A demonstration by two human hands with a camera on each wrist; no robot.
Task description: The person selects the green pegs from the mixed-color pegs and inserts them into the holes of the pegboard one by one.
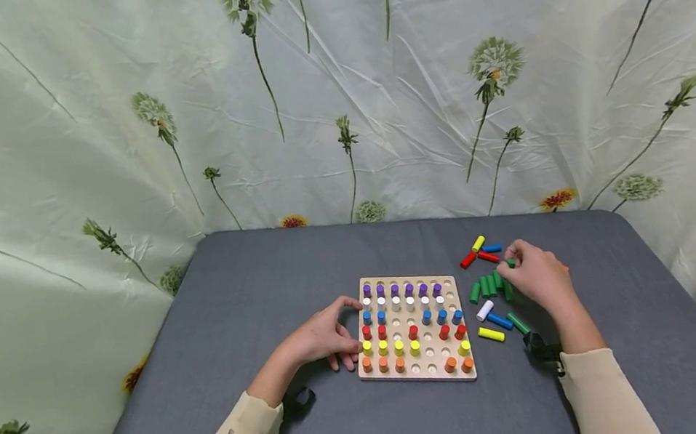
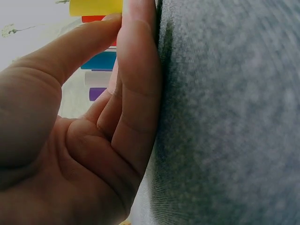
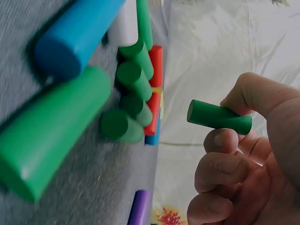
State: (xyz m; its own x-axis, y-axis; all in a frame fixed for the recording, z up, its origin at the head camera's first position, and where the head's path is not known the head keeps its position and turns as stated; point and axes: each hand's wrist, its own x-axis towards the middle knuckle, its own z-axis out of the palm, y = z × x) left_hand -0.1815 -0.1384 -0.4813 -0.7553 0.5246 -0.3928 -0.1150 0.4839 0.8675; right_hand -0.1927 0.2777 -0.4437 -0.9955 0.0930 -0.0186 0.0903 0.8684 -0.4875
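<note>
A wooden peg board (image 1: pixel 448 284) lies mid-table with rows of purple, white, blue, red, yellow and orange pegs standing in it; several holes stay bare. My left hand (image 1: pixel 350 334) rests on the grey cloth against the board's left edge, fingers loosely bent, holding nothing. In the left wrist view that hand (image 2: pixel 123 18) lies flat on the cloth with board pegs (image 2: pixel 101 61) behind it. My right hand (image 1: pixel 515 257) is right of the board and pinches a green peg (image 1: pixel 510 264). The right wrist view shows this green peg (image 3: pixel 218 116) between thumb and forefinger (image 3: pixel 225 129), lifted off the cloth.
Loose pegs lie right of the board: a cluster of green ones (image 1: pixel 485 287), yellow (image 1: pixel 478 243), red (image 1: pixel 488 256), white (image 1: pixel 484 310), blue (image 1: pixel 500 321), another yellow (image 1: pixel 491 334) and green (image 1: pixel 518 323). A floral curtain (image 1: pixel 331 87) surrounds the grey table (image 1: pixel 264 279).
</note>
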